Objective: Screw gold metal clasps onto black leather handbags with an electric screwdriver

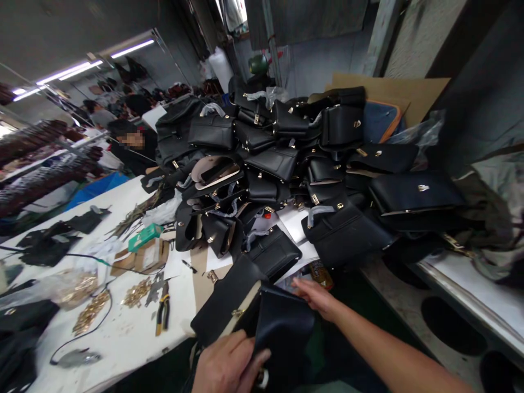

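Observation:
A black leather handbag [282, 322] with a wide flap and gold-coloured metal fittings is held in front of me at the table's near edge. Its flap lies spread to the left, and a beige inner edge shows along the opening. My left hand [229, 360] grips the bag's near side, fingers closed over its edge. At the bag's far right edge, my right hand [317, 297] has its fingers bent against the leather; part of their grip is hidden behind it.
Many black handbags [272, 164] are heaped across the table [180, 305]. To the left lie pliers [162, 311], piles of gold-coloured fittings [137, 293], a green box [145, 236] and a black cable. A shelf with round holes [450, 322] stands at right. A person sits beyond the table.

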The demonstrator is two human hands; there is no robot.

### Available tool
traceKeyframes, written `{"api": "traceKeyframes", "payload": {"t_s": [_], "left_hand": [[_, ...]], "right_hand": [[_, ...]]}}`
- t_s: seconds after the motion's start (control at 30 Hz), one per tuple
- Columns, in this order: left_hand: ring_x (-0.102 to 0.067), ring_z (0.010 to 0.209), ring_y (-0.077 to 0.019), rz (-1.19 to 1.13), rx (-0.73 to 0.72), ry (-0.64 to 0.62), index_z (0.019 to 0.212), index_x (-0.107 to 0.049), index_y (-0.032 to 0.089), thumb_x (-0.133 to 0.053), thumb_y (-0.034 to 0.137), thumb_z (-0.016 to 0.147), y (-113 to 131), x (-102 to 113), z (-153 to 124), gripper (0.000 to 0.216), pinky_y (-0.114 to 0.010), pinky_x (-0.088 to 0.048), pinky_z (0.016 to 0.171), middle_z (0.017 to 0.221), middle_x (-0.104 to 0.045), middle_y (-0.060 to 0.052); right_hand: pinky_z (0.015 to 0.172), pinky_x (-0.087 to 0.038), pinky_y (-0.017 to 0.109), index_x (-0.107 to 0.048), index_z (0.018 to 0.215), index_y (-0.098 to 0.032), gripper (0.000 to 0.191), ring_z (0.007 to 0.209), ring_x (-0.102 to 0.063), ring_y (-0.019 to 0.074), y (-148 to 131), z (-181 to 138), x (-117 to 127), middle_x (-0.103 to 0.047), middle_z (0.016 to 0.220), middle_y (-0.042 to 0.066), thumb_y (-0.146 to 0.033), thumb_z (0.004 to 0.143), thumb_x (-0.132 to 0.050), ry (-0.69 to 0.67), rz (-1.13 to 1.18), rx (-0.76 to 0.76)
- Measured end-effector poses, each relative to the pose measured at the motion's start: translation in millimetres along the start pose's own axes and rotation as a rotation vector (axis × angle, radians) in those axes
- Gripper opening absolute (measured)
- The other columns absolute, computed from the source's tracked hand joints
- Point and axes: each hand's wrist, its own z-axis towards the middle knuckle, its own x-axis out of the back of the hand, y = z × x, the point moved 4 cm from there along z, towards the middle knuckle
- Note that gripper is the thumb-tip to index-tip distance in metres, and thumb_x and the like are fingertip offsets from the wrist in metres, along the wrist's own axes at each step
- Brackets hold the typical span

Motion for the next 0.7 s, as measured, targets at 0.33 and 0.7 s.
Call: {"api": "traceKeyframes", "payload": {"t_s": [0.33,0.7], "left_hand": [[-0.052,0.059,-0.0125,-0.3,0.144,-0.291,0.065,-0.055,0.02,-0.062,0.046,0.093,-41.0,-32.9,173.9,0.039,-0.024,-0.034,0.057,0.062,-0.055,0.005],[-0.056,0.055,-0.0092,-0.147,-0.105,-0.228,0.066,-0.051,0.02,-0.059,0.038,0.098,-44.6,-41.5,136.5,0.038,-0.021,-0.037,0.054,0.063,-0.057,0.004]], "right_hand": [[0.103,-0.052,0.042,-0.045,0.15,-0.022,0.097,0.131,-0.058,0.0316,-42.5,-84.2,140.8,-0.059,0.145,0.014,-0.056,0.068,-0.084,0.818,0.265,0.483],[0.085,-0.06,0.037,-0.059,0.129,-0.018,0.077,0.107,-0.071,0.0301,-92.1,-16.3,139.0,-0.074,0.12,0.011,-0.055,0.066,-0.084,0.847,0.399,0.458]]}}
